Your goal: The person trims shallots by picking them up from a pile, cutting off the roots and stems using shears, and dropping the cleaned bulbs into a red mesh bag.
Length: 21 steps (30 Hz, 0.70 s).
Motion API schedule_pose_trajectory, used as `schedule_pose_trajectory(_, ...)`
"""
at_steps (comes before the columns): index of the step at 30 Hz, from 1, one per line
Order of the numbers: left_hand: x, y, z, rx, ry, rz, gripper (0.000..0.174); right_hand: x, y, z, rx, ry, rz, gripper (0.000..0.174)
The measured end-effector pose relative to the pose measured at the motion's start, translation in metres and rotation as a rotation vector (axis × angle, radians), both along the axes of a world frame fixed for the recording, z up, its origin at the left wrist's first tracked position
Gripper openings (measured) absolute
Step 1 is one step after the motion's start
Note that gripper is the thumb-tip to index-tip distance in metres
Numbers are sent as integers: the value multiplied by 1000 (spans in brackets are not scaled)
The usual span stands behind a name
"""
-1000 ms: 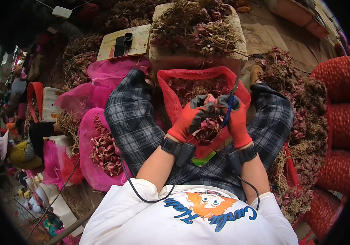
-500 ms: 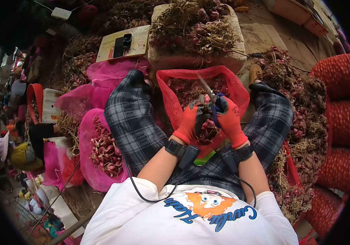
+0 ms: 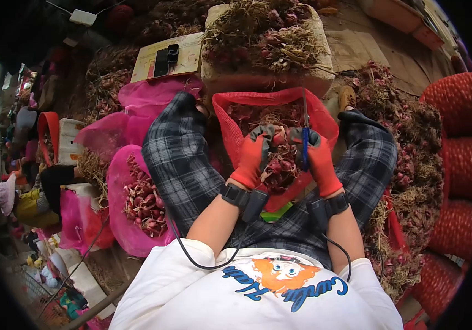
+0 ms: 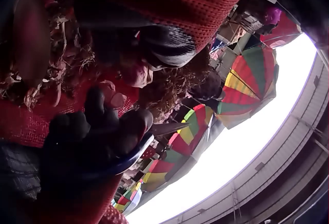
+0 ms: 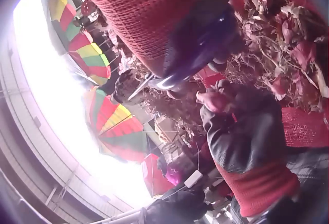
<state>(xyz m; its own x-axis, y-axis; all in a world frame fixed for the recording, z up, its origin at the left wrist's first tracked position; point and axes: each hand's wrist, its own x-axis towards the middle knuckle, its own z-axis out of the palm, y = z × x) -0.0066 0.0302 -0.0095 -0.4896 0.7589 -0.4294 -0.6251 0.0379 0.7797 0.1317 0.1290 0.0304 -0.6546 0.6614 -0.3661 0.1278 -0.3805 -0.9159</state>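
My left hand (image 3: pixel 255 153), in a red glove with grey palm, pinches a pinkish shallot (image 5: pixel 215 99) between thumb and fingers. In my gloved right hand (image 3: pixel 319 157) I grip blue-handled scissors (image 3: pixel 305 144), their blades pointing forward, away from my body. The left wrist view shows the blue handle (image 4: pixel 128 163) looped past the right fingers, and a pinkish piece (image 4: pixel 114 96) by those fingertips. Both hands are slightly apart over a red mesh bag (image 3: pixel 230 118). Loose shallots (image 3: pixel 281 168) and dry skins lie inside it, between my knees.
Ahead stands a pale foam box (image 3: pixel 263 80) topped with dried shallot bunches. A pink mesh bag (image 3: pixel 116 206) of trimmed shallots lies left. More bunches (image 3: pixel 412 148) pile up on the right, beside full red sacks (image 3: pixel 459 154). A phone (image 3: pixel 161 62) rests on a board.
My hands came together half a second ago, with the blades slanting toward the left hand. Now they are farther apart, and the scissors have swung right to point forward.
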Motion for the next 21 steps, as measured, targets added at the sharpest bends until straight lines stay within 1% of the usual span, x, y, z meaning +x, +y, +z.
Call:
schedule_pose_trajectory(3,7,0,-15,-59,483,-62,16,-7,-10,12,55,155,-39,23)
schedule_pose_trajectory(5,10,-1,-55,-94,602,-17,17,-9,-11,5,-23,160,-40,23)
schedule_pose_trajectory(6,10,-1,-55,-68,599,11,18,-10,-11,2,-61,161,-43,23)
schedule_pose_trajectory(7,10,1,-43,-42,596,38,19,-9,-11,1,-110,165,-44,23)
schedule_pose_trajectory(9,6,3,-17,95,466,105,20,-7,-9,-2,-206,174,-47,23)
schedule_pose_trajectory(11,-8,4,-44,71,180,-6,22,-6,-9,-5,-155,222,-89,22)
schedule_pose_trajectory(12,-13,4,-41,59,36,-60,23,-6,-9,-4,-128,246,-109,22)
schedule_pose_trajectory(14,-14,-2,-35,-105,20,-196,23,-8,-12,3,-75,256,-127,22)
schedule_pose_trajectory(15,-5,-3,-7,-83,-13,-189,22,-9,-13,7,-49,260,-136,22)
schedule_pose_trajectory(16,0,-4,8,-60,-47,-182,21,-9,-13,6,-31,230,-88,23)
schedule_pose_trajectory(18,-2,-2,2,25,174,-235,20,-8,-12,4,4,169,8,23)
schedule_pose_trajectory(19,-3,-1,0,67,285,-260,19,-6,-10,3,-51,164,7,24)
schedule_pose_trajectory(21,0,-5,1,126,255,-235,18,-2,-5,0,-164,155,4,25)
